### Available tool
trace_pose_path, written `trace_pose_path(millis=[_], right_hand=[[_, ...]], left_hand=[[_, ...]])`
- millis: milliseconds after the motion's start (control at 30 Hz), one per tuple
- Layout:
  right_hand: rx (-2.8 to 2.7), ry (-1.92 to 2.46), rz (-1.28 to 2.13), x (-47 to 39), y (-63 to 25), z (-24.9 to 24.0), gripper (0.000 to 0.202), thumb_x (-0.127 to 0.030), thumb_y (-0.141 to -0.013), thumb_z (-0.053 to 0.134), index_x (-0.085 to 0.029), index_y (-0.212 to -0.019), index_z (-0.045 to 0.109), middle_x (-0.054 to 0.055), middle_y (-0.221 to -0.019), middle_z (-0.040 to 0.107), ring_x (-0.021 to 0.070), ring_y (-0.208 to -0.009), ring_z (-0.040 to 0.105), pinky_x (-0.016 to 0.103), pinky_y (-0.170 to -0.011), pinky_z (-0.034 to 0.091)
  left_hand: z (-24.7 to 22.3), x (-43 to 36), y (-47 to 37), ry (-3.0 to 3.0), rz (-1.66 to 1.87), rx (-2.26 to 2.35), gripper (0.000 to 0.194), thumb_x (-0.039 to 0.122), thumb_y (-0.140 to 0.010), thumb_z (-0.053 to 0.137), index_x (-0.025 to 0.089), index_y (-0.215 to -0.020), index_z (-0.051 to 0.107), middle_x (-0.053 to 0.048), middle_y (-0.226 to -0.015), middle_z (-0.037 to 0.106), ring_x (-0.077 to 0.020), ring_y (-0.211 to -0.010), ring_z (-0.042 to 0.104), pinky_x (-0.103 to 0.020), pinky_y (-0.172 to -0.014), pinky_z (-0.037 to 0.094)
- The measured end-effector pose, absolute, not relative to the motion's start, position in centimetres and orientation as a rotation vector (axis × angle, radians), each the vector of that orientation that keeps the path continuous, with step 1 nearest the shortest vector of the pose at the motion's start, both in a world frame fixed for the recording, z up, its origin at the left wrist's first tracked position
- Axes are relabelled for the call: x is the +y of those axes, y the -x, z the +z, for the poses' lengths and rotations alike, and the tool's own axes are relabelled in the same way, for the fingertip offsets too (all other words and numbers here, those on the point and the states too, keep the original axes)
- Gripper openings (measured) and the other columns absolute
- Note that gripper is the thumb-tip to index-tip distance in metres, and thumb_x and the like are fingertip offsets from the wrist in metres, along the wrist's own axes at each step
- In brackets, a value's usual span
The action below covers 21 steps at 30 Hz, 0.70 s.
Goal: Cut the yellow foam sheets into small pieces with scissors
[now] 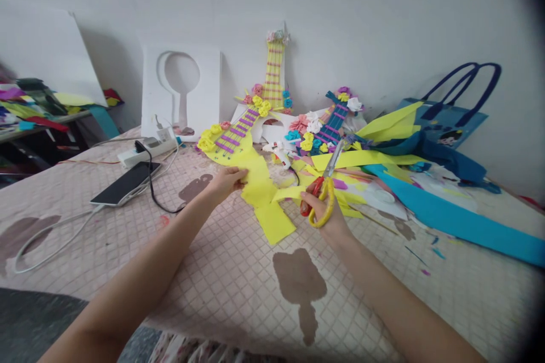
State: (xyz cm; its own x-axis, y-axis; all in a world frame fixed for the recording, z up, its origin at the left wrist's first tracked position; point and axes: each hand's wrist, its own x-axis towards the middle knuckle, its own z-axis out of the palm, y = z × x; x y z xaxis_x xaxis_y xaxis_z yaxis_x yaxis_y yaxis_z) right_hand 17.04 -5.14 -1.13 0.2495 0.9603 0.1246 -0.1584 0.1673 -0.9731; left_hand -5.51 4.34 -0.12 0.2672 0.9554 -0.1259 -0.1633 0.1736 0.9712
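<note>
My left hand (230, 182) is closed at the left edge of a yellow crepe paper sheet (256, 173), pinching it between thumb and fingers. Wrapped around a pair of scissors (322, 198) with red and yellow handles, my right hand (334, 224) holds their blades pointing up and away. A narrow yellow strip (289, 193) runs from the sheet to the right fingertips. The sheet's near end (276, 224) lies flat on the tablecloth. Just beyond it stands a guitar-shaped craft (233, 135) with purple bars and yellow paper flowers.
A white glue gun (279, 153) lies behind the paper. Another flowered guitar craft (334, 123) and blue crepe paper (451, 212) are to the right, near a blue bag (464, 125). At left are a phone (125, 183), a power strip (147, 150) and loose cables.
</note>
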Motion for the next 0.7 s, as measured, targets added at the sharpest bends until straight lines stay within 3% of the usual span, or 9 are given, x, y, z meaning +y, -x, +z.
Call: trace_pose_path(millis=[133, 233, 300, 400, 500, 600, 700], right_hand=[[-0.959, 1.051, 1.035, -5.3, -17.3, -0.6, 0.022, -0.026, -0.067, 0.067, -0.021, -0.071, 0.046, -0.008, -0.043, 0.047, 0.0095, -0.039, 0.046, 0.021, -0.040, 0.040], [-0.948, 1.040, 1.065, -5.4, -17.1, -0.6, 0.022, -0.026, -0.067, 0.067, -0.021, -0.072, 0.046, -0.008, -0.044, 0.047, 0.0103, -0.040, 0.047, 0.022, -0.040, 0.040], [-0.944, 1.022, 1.080, -5.3, -17.0, -0.6, 0.022, -0.026, -0.067, 0.067, -0.022, -0.072, 0.046, -0.008, -0.044, 0.048, 0.0098, -0.040, 0.046, 0.022, -0.040, 0.039], [-0.971, 0.968, 1.086, -5.0, -16.8, -0.5, 0.023, -0.024, -0.066, 0.068, -0.022, -0.073, 0.046, -0.009, -0.045, 0.047, 0.0086, -0.039, 0.045, 0.022, -0.041, 0.039], [-1.015, 0.913, 1.047, -5.0, -16.6, -0.2, 0.023, -0.023, -0.066, 0.067, -0.022, -0.075, 0.047, -0.009, -0.048, 0.047, 0.0077, -0.039, 0.045, 0.022, -0.042, 0.039], [-1.052, 0.847, 1.002, -5.2, -16.3, 0.2, 0.026, -0.022, -0.065, 0.069, -0.023, -0.077, 0.046, -0.009, -0.056, 0.048, 0.0064, -0.039, 0.044, 0.023, -0.042, 0.039], [-1.103, 0.829, 0.997, -5.6, -16.1, 0.4, 0.026, -0.023, -0.066, 0.069, -0.024, -0.078, 0.046, -0.009, -0.059, 0.049, 0.0071, -0.041, 0.046, 0.023, -0.043, 0.039]], left_hand=[[-1.0, 4.6, 5.4, -1.348, 0.924, 1.104, 0.025, 0.026, -0.061, 0.073, 0.013, -0.074, 0.057, 0.002, -0.057, 0.055, -0.0083, -0.049, 0.051, -0.021, -0.048, 0.039], [-1.5, 4.2, 4.9, -1.583, 0.956, 1.211, 0.034, 0.028, -0.060, 0.073, 0.015, -0.087, 0.057, 0.001, -0.060, 0.056, -0.0124, -0.052, 0.052, -0.025, -0.052, 0.039], [-1.4, 3.7, 4.8, -1.766, 1.078, 1.300, 0.039, 0.029, -0.062, 0.071, 0.017, -0.096, 0.057, -0.004, -0.078, 0.061, -0.0154, -0.065, 0.055, -0.027, -0.062, 0.042], [-0.8, 3.0, 4.6, -1.961, 1.221, 1.397, 0.044, 0.035, -0.069, 0.066, 0.018, -0.108, 0.054, -0.011, -0.108, 0.058, -0.0193, -0.085, 0.056, -0.031, -0.076, 0.042], [0.0, 2.1, 4.2, -1.878, 1.011, 1.287, 0.039, 0.051, -0.078, 0.051, 0.015, -0.089, 0.061, -0.011, -0.085, 0.065, -0.0181, -0.074, 0.059, -0.028, -0.066, 0.043], [0.6, 1.0, 3.4, -1.544, 0.551, 1.087, 0.065, 0.068, -0.077, 0.033, 0.010, -0.070, 0.062, -0.012, -0.065, 0.066, -0.0166, -0.056, 0.060, -0.026, -0.052, 0.041], [0.9, 0.2, 2.8, -1.232, 0.364, 0.846, 0.060, 0.066, -0.073, 0.047, 0.008, -0.079, 0.064, -0.012, -0.071, 0.068, -0.0153, -0.061, 0.061, -0.023, -0.052, 0.042]])
